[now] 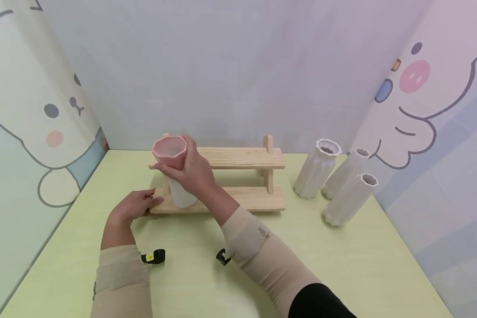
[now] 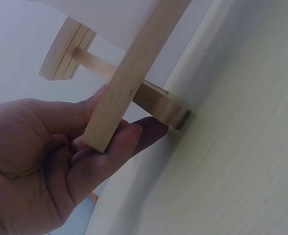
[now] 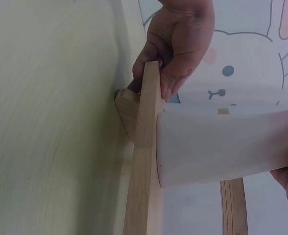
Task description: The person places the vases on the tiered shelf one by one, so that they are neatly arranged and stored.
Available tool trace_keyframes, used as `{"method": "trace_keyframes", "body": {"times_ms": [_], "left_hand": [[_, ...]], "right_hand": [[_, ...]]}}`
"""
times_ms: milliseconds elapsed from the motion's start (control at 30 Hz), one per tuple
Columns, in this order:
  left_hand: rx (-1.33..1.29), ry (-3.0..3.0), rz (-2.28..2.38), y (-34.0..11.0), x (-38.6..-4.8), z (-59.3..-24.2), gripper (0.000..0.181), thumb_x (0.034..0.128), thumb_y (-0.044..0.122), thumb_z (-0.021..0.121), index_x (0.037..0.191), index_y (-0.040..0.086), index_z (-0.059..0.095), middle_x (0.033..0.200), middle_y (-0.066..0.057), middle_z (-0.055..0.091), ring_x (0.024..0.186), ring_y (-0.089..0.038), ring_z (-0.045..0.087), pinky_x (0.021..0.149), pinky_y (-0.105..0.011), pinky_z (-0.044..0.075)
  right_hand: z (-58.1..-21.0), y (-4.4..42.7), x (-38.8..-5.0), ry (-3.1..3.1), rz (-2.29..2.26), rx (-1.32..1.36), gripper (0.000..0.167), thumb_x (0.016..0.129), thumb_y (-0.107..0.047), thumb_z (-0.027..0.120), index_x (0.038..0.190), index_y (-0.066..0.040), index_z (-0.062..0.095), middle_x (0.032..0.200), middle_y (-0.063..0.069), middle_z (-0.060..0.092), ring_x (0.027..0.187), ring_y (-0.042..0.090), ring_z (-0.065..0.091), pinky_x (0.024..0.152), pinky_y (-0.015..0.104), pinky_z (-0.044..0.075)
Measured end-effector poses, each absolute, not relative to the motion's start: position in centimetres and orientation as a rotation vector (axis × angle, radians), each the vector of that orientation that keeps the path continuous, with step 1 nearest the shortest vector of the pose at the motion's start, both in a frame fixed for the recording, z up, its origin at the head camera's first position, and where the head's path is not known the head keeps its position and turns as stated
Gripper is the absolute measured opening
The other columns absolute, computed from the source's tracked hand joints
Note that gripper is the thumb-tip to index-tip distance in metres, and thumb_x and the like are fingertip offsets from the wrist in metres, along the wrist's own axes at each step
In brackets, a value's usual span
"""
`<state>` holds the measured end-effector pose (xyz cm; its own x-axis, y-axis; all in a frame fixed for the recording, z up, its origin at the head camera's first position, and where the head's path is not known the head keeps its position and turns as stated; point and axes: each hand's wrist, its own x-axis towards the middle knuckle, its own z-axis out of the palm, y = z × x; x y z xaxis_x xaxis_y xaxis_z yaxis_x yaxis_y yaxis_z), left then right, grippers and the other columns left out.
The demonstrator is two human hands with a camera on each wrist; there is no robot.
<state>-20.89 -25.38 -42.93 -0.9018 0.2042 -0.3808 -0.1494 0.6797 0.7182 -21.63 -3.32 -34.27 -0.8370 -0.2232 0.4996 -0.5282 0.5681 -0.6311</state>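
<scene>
Head view: our left hand pinching the lower shelf; our right hand gripping one pink-and-white vase upon it; three white vases, counter.

Pink-and-white vase and two-tier wooden shelf

Vase: one; pink angular mouth and upper part, plain white lower body. Mouth up, base on the lower board near its left end, upper part in front of the top board. Right hand grips the pink part.
Shelf: one; pale, grained wood, two long boards, uprights projecting above the top one. Stands level on the table; left hand pinches the lower board's left end.
</scene>
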Motion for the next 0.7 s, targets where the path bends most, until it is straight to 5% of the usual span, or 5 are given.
{"method": "trace_keyframes", "body": {"times_ms": [700], "left_hand": [[0.015,2.458,1.115,-25.21,-20.86,-42.74,0.076,0.0985,0.050,0.053,0.155,0.006,0.026,0.139,-0.023,0.051,0.112,-0.028,0.057,0.104,-0.058,0.041]], "right_hand": [[-34.78,-3.35,-21.93,-2.399,1.192,0.640,0.089,0.082,-0.054,0.074,0.147,-0.015,0.028,0.115,0.004,0.064,0.095,0.015,0.064,0.071,0.023,0.054]]}}
